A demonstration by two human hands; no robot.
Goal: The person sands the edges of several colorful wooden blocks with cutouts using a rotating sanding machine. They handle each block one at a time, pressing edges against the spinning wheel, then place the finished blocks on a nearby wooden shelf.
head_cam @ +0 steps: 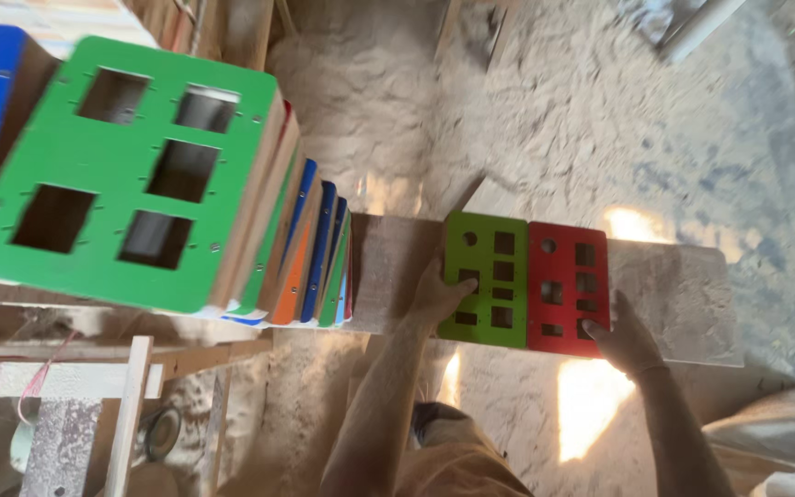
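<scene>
Two hands steady a pair of painted cut-out panels lying side by side on a plank.

The left hand point(441, 293) lies flat on the lower left edge of the green panel point(487, 279), fingers spread, pressing rather than gripping; the right hand point(625, 338) touches the lower right corner of the red panel point(569, 287), fingers extended, not clenched. The panels abut along their long edges, which run away from the person, across the plank point(683, 290); each hand is nearer its own panel. Both panels are flat and rectangular, pierced by one round hole and several square windows. To the left stands a row of coloured panels point(310, 253), fronted by a large green panel point(121, 170); sawdust covers the floor point(554, 110).
</scene>
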